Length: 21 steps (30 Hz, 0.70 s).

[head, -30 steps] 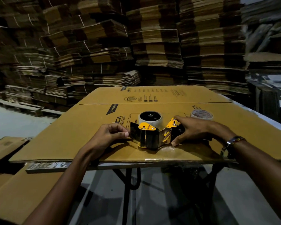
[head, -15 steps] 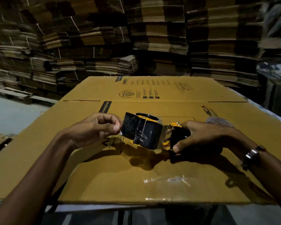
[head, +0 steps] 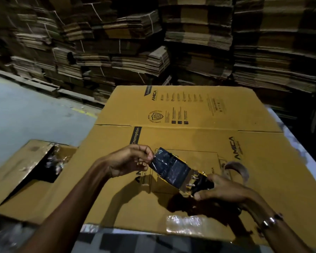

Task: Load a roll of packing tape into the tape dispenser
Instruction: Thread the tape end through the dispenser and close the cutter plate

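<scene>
A yellow and black tape dispenser (head: 173, 169) is held tilted above the flattened cardboard box (head: 190, 136). My right hand (head: 219, 191) grips its handle end at the lower right. Up at the dispenser's upper-left end, my left hand (head: 130, 160) pinches the tape end near the front plate. A second roll of packing tape (head: 238, 169) lies blurred on the cardboard just beyond my right hand. The roll mounted on the dispenser is hidden behind its dark side plate.
A shiny strip of clear tape (head: 186, 224) is stuck on the cardboard near its front edge. An open carton (head: 35, 167) stands low at the left. Tall stacks of flattened cartons (head: 190, 42) fill the background. Grey floor (head: 26, 115) lies to the left.
The dispenser has been lifted off the cardboard and tilted, its handle end now lower right. My left hand went from resting beside it to pinching its front end. The camera view shifted left.
</scene>
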Available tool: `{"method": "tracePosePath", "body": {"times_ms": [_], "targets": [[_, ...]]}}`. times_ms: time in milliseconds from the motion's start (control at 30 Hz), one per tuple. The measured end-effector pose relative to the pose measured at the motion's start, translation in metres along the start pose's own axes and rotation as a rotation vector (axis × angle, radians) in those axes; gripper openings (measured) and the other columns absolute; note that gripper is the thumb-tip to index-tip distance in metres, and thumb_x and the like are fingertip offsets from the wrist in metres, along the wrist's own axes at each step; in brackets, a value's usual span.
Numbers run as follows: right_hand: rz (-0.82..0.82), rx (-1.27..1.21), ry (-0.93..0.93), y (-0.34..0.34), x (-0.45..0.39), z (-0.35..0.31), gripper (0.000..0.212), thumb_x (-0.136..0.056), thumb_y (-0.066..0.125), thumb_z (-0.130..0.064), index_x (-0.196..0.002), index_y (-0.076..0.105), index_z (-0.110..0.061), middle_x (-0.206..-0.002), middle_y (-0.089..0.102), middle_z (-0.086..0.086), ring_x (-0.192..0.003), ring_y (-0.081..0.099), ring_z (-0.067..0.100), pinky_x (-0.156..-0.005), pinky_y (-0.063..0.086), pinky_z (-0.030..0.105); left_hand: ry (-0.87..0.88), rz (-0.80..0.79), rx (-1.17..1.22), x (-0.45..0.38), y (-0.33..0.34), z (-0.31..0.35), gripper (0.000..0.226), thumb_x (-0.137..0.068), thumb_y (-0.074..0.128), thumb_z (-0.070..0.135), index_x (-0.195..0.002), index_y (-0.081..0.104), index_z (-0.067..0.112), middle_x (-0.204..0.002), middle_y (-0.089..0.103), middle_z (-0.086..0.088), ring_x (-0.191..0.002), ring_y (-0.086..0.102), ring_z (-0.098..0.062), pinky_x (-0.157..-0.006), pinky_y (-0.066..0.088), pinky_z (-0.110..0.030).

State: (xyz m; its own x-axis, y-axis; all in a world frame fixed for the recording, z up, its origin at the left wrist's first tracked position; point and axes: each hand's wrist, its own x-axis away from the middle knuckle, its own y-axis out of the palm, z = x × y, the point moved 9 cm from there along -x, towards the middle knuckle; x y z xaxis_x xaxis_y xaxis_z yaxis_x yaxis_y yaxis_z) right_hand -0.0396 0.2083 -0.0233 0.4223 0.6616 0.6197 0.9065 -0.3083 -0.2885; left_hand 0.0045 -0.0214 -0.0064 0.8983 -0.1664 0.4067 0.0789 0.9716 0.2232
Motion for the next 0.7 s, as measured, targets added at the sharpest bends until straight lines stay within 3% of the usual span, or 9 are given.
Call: {"method": "tracePosePath", "body": {"times_ms": [100,167,233,300,367,467,600,700], "targets": [[-0.004,-0.18,-0.022,0.019,0.018,0.0,0.026,-0.082,0.079,-0.028,-0.099,0.061,-0.018,-0.101,0.07,-0.001,-0.087,0.068,0.008,-0.075,0.054,0.014,-0.036,0.166,0.036,0.008,0.011,0.005,0.018,-0.081,0.056,0.001,-0.07,0.061,0.015,-0.073,0.049,-0.002,-0.069,0.047,-0.013,-0.06,0.044,-0.026],[0.028,-0.288,-0.038,0.029,0.018,0.013,0.057,-0.068,0.089,-0.041,-0.11,0.067,-0.01,-0.102,0.077,0.004,-0.093,0.074,0.023,-0.086,0.058,0.034,-0.02,0.319,0.003,0.013,0.017,0.013,0.023,-0.084,0.051,0.001,-0.068,0.058,0.015,-0.069,0.054,0.001,-0.07,0.048,-0.013,-0.058,0.042,-0.026],[0.057,-0.375,-0.054,0.043,0.018,0.025,0.067,-0.057,0.093,-0.052,-0.105,0.071,-0.011,-0.091,0.078,0.005,-0.082,0.072,0.036,-0.076,0.054,0.04,0.003,0.432,-0.041,0.017,0.025,0.019,0.021,-0.087,0.051,0.002,-0.071,0.057,0.014,-0.063,0.058,0.006,-0.07,0.049,-0.014,-0.058,0.04,-0.026],[0.083,-0.455,-0.063,0.054,0.019,0.029,0.057,-0.054,0.093,-0.055,-0.085,0.073,-0.012,-0.064,0.067,0.005,-0.054,0.059,0.025,-0.057,0.045,0.031,0.025,0.487,-0.049,0.017,0.033,0.025,0.018,-0.088,0.052,0.003,-0.074,0.057,0.012,-0.055,0.056,0.011,-0.068,0.046,-0.014,-0.06,0.04,-0.027],[0.098,-0.537,-0.08,0.061,0.021,0.027,0.058,-0.055,0.092,-0.052,-0.084,0.069,-0.008,-0.053,0.059,0.001,-0.042,0.049,0.014,-0.047,0.038,0.022,0.025,0.518,-0.036,0.015,0.041,0.027,0.014,-0.09,0.052,0.002,-0.079,0.057,0.01,-0.051,0.053,0.01,-0.065,0.046,-0.013,-0.06,0.039,-0.028],[0.084,-0.603,-0.099,0.066,0.023,0.028,0.068,-0.06,0.086,-0.057,-0.096,0.064,-0.004,-0.059,0.061,0.0,-0.049,0.051,0.012,-0.049,0.041,0.023,0.02,0.534,0.0,0.014,0.047,0.031,0.015,-0.092,0.05,0.0,-0.082,0.058,0.008,-0.05,0.05,0.009,-0.054,0.044,-0.009,-0.054,0.037,-0.024],[0.004,-0.786,-0.096,0.072,0.028,0.033,0.097,-0.058,0.08,-0.074,-0.105,0.065,0.009,-0.081,0.063,0.02,-0.06,0.058,0.021,-0.058,0.048,0.027,0.006,0.492,-0.016,0.012,0.048,0.039,0.018,-0.09,0.052,0.0,-0.076,0.059,0.009,-0.065,0.055,-0.003,-0.062,0.048,-0.013,-0.059,0.042,-0.025],[-0.128,-0.99,-0.11,0.084,0.027,0.026,0.094,-0.06,0.076,-0.076,-0.118,0.071,-0.001,-0.097,0.067,0.025,-0.065,0.064,0.026,-0.059,0.053,0.032,0.0,0.44,-0.068,0.01,0.048,0.044,0.02,-0.09,0.054,0.0,-0.073,0.059,0.01,-0.07,0.055,-0.007,-0.067,0.049,-0.014,-0.059,0.044,-0.023]]}}
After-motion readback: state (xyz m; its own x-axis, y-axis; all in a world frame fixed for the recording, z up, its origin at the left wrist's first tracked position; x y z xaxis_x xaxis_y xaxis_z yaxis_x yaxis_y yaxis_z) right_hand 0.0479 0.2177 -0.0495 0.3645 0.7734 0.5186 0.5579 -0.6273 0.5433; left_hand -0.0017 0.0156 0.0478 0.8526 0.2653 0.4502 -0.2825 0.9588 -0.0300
